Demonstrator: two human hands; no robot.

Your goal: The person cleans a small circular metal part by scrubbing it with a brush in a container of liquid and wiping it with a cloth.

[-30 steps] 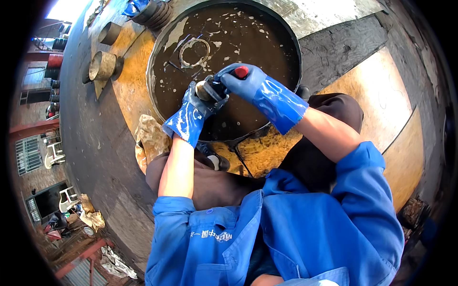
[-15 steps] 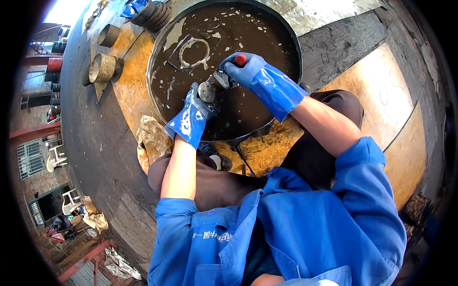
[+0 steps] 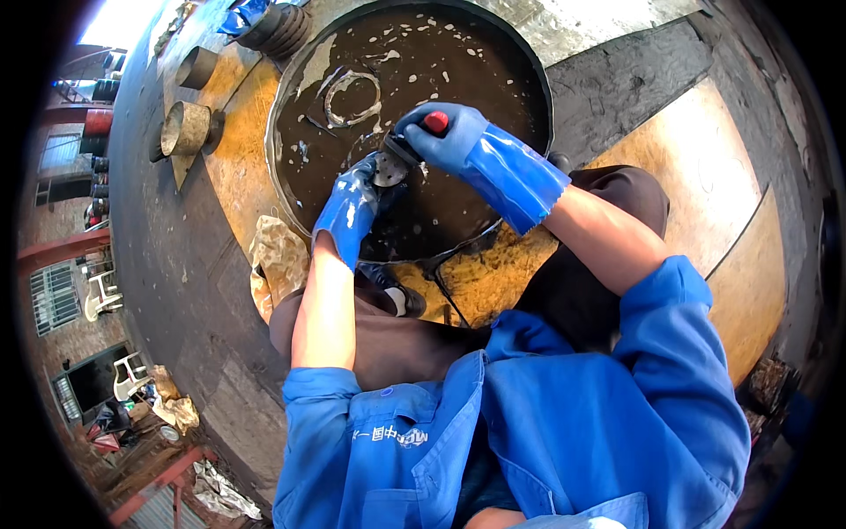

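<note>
My left hand (image 3: pixel 350 204), in a blue rubber glove, is closed around the edge of a round grey metal part (image 3: pixel 389 171) with small holes. In my right hand (image 3: pixel 454 139), gloved the same way, is a red-handled tool (image 3: pixel 436 122). Its dark head presses against the metal part; I cannot make out whether it is a brush. Both hands are over the near half of a wide round tub (image 3: pixel 551 119) of dark brown liquid. A pale ring (image 3: pixel 328 99) lies in the liquid beyond my left hand.
Left of the tub stand two short metal cylinders, one rusty (image 3: pixel 185 129) and one darker (image 3: pixel 196 67). A ribbed dark container (image 3: pixel 269 31) with blue material touches the far left side. Crumpled brown paper (image 3: pixel 280 256) lies by my left knee. Boards (image 3: pixel 696 150) cover the right side.
My left hand has turned slightly and its fingers have shifted around the metal part. My right hand has moved a little left and down, bringing the tool's head onto the part's face.
</note>
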